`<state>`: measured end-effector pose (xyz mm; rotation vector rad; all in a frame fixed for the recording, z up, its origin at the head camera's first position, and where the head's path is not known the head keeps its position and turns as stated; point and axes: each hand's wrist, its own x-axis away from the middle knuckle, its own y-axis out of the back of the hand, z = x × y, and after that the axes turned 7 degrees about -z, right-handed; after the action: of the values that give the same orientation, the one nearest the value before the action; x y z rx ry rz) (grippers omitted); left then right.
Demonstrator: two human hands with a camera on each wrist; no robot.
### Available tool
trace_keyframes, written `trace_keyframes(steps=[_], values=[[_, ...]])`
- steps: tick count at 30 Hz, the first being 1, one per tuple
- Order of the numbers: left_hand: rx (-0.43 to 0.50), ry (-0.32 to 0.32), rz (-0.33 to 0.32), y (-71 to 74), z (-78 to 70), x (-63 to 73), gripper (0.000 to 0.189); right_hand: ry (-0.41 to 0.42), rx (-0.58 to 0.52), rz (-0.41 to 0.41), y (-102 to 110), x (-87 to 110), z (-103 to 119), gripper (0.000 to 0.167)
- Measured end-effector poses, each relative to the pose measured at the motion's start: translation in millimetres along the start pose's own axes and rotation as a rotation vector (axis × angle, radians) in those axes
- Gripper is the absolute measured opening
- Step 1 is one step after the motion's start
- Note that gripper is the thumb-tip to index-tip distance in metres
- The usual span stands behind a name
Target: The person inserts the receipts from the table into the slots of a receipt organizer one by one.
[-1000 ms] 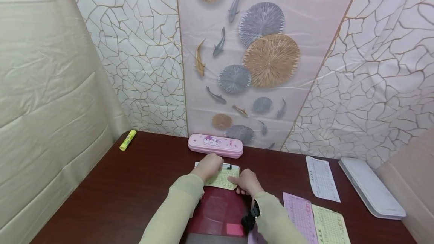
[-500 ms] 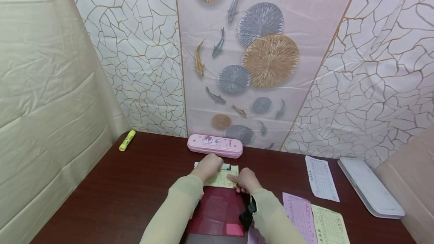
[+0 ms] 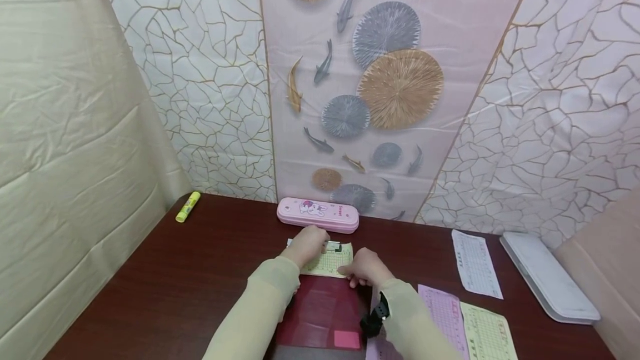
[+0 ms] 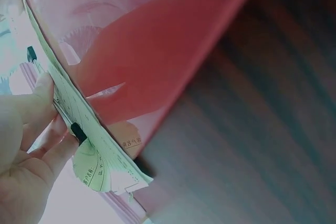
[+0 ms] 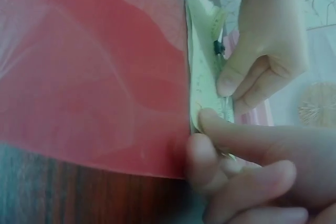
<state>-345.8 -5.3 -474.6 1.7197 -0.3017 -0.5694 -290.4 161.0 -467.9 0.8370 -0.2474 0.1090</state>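
Observation:
A stack of pale green printed forms [image 3: 327, 263] lies along the far edge of a translucent red folder [image 3: 320, 310]. Across the top of the forms runs a thin metal clip [image 3: 333, 246] with black ends. My left hand [image 3: 307, 244] pinches this clip between thumb and fingers; in the left wrist view the forms bend and fan out at one end beside it. At the opposite corner, my right hand [image 3: 369, 267] pinches the forms' edge, thumb on top and fingers curled beneath, as the right wrist view shows.
A pink pencil case [image 3: 318, 215] sits just behind the hands. A yellow glue stick [image 3: 188, 207] lies far left. To the right are purple forms [image 3: 442, 315], more green forms [image 3: 487, 329], a white form [image 3: 476, 264] and a white flat case [image 3: 547, 276].
My right thumb has shifted slightly down toward the forms' near corner, and the right wrist has moved a little right. My left hand stays at the clip.

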Motion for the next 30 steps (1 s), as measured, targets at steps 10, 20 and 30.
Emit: trace_keyframes(steps=[10, 20, 30], values=[[0.002, 0.013, 0.024, -1.9, 1.9, -0.6, 0.002, 0.059, 0.052, -0.025, 8.6, 5.7, -12.1, 0.029], [0.047, 0.014, 0.006, -3.4, 4.6, 2.9, 0.007, 0.070, 0.042, -0.078, 12.1, 11.4, -15.6, 0.030], [0.078, 0.030, 0.032, 1.5, 3.5, 2.4, 0.013, 0.056, -0.031, -0.164, 25.1, 10.4, -19.8, 0.019]])
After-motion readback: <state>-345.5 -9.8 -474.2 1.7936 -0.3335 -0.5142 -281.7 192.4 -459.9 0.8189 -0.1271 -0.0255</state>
